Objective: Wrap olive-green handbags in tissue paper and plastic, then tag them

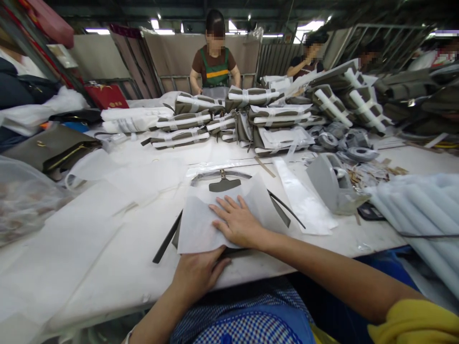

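A sheet of white tissue paper (195, 222) is spread over a dark olive handbag (283, 212) lying on the white table. Most of the bag is covered; its tab (224, 185) with a metal clasp, a plastic-wrapped handle (201, 177) and dark straps (168, 236) at both sides stick out. Flat on the paper, with fingers spread, presses my right hand (234, 224). My left hand (201, 270) is at the bag's near edge, thumb and a finger about that edge. Its other fingers are partly hidden by the paper.
Wrapped bags (229, 122) are piled across the table's far side. Behind them stands a person (215, 62) in a green apron. A white foam strip (304, 200), a tape dispenser (328, 184) and rolled foam sheets (419, 205) lie right. Leftward are an olive bag (46, 145) and loose paper.
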A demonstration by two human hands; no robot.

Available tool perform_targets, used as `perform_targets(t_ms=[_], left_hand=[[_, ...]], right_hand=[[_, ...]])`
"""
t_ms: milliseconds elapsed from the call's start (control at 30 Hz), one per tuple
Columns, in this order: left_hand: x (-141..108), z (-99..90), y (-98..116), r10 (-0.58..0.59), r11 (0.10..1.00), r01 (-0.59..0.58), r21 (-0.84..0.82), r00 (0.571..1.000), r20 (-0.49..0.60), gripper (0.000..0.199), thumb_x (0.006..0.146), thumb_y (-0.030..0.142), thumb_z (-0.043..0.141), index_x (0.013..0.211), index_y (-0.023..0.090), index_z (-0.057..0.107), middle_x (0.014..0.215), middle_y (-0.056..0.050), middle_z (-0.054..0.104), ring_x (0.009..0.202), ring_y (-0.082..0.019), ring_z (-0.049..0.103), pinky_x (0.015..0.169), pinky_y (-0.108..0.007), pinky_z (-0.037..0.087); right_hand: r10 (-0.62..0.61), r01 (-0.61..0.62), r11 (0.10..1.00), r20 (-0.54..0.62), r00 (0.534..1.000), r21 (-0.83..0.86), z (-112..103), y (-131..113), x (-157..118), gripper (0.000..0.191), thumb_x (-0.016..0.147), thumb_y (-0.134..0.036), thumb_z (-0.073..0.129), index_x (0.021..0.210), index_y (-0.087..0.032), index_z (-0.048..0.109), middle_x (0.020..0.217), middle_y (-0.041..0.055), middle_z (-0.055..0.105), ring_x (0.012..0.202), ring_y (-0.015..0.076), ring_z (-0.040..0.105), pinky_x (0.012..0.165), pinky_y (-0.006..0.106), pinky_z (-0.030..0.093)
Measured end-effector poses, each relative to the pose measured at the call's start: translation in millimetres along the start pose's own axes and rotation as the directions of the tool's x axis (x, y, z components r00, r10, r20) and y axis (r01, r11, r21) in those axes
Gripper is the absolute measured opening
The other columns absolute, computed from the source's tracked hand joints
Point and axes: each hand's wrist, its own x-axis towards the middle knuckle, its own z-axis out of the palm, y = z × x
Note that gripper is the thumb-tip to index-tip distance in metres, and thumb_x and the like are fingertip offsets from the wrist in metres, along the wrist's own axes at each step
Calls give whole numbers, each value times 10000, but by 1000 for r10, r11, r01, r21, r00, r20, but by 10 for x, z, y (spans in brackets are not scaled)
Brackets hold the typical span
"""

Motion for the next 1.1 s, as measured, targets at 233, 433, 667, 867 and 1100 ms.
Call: perform_targets(t_ms=[233, 433, 667, 867, 1100], left_hand=[[42, -471, 196, 6, 997, -8, -73, 1000, -30, 315, 963, 342, 533, 1214, 168, 611, 1031, -106, 739, 897, -262, 716, 783, -406, 612], [543, -605, 121, -23, 980, 8, -201, 997, -74, 322, 1014, 300, 414, 1267, 174, 567, 1175, -107, 707, 1062, -221, 688, 862, -346, 591], [438, -125, -222, -106, 992, 109, -71, 993, 41, 570, 1018, 428, 394, 1518, 174, 293, 1531, -130, 432, 1413, -245, 409, 1156, -484, 372], [314, -147, -148, -127, 992, 126, 25, 990, 57, 499, 1023, 406, 378, 1491, 234, 378, 1531, -114, 434, 1424, -265, 390, 1152, -503, 367], [303, -82, -119, -155, 988, 153, 32, 986, 62, 484, 1021, 418, 383, 1485, 280, 393, 1549, -112, 408, 1432, -275, 377, 1152, -515, 361]], right_hand=[[-55, 55, 998, 25, 998, -2, -57, 44, 52, 649, 993, -601, 299, 1528, -237, 346, 1596, 130, 329, 1476, 367, 253, 1177, 643, 120], [-94, 95, 996, 66, 993, 0, -25, 77, 88, 634, 970, -447, 461, 1538, -205, 320, 1603, 160, 299, 1481, 391, 221, 1160, 675, 120], [-280, 230, 948, 231, 932, 221, -498, 346, 68, 615, 931, -472, 561, 1435, -126, 496, 1527, 195, 425, 1427, 309, 380, 1173, 513, 284], [-419, 405, 893, 29, 908, 196, -534, 595, -131, 615, 929, -485, 590, 1456, -191, 470, 1506, 142, 474, 1390, 267, 433, 1168, 480, 319], [-459, 488, 837, -168, 872, 247, -306, 668, -197, 307, 926, -377, 634, 1149, -167, 649, 1273, 139, 635, 1208, 225, 567, 1065, 403, 458]])
